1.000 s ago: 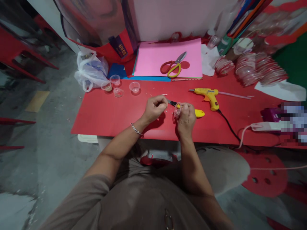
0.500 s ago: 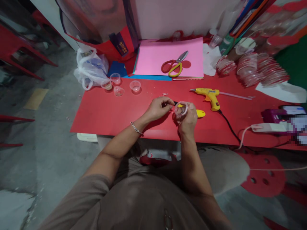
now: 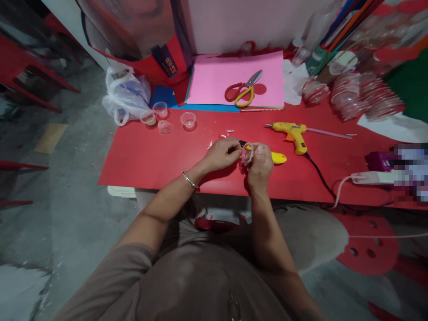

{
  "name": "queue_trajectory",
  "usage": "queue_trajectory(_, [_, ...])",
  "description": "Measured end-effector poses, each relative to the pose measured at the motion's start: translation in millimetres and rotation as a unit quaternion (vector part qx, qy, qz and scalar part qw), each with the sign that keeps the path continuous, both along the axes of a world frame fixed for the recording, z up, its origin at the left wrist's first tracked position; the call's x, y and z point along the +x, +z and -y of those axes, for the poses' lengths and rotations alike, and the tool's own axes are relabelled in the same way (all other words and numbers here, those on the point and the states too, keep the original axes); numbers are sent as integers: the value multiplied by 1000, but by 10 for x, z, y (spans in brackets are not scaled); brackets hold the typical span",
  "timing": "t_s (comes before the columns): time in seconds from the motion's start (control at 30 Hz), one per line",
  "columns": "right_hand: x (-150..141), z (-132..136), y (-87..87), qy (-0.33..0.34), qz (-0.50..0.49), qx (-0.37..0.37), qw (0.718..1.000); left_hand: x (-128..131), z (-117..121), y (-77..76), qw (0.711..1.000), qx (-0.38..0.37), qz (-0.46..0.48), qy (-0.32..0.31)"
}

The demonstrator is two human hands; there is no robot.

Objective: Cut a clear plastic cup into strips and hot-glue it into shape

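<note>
A small clear plastic cup [image 3: 246, 154] is in my right hand [image 3: 261, 166], whose fingers wrap its side; the cup is tipped toward my left hand. My left hand [image 3: 223, 154] is closed in a pinch close to the cup's rim; anything between its fingertips is too small to make out. Behind my right hand lies a yellow-handled tool [image 3: 278, 158] with a black end, probably a cutter, partly covered by the hand and cup. Small white and red scraps [image 3: 223, 135] are scattered beyond my left hand.
A yellow glue gun [image 3: 292, 133] with a cord lies to the right. Scissors [image 3: 248, 91] rest on pink sheets [image 3: 214, 80] at the back. Several clear cups [image 3: 188, 119] and a white plastic bag [image 3: 125, 96] stand left. Stacked lids [image 3: 347, 96] are back right.
My right hand and the cup have shifted slightly left, and the cup has turned more on its side. My left hand has moved slightly, with its fingers drawn closer together.
</note>
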State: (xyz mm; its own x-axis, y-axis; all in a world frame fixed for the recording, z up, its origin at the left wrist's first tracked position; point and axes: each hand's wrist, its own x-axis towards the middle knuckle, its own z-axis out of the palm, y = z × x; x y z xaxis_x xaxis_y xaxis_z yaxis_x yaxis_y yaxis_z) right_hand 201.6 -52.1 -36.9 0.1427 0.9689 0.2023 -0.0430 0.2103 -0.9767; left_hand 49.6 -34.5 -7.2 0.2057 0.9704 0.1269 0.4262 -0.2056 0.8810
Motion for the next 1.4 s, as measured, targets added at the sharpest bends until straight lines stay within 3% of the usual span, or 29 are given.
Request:
queue_trajectory(0.33, [-18,40,-33,-39,102,27,994,76,67,-29,990,92,-88,57])
queue_trajectory(0.4, [-7,27,-35,-46,98,20,994,68,68,-22,991,99,-69,64])
queue_trajectory(0.6, [25,-59,7,-4,-38,-60,997,-12,6,-8,991,5,116,65])
queue_trajectory(0.8, [10,-110,36,19,-150,-118,981,28,31,-14,996,56,7,66])
queue_trajectory(0.87, [18,-115,33,18,-169,-133,976,31,52,-4,995,85,-7,45])
queue_trajectory(1.0, [46,-114,20,39,-162,-139,976,5,73,-22,990,128,-15,-61])
queue_trajectory(1.13, [56,-129,-24,39,-159,-158,974,-7,50,-92,986,144,-19,-80])
queue_trajectory(1.27, [41,-125,-47,10,-131,-109,985,12,29,-89,987,147,42,-59])
queue_trajectory(1.4, [36,-79,-30,13,-89,-33,995,46,44,-50,987,76,127,-55])
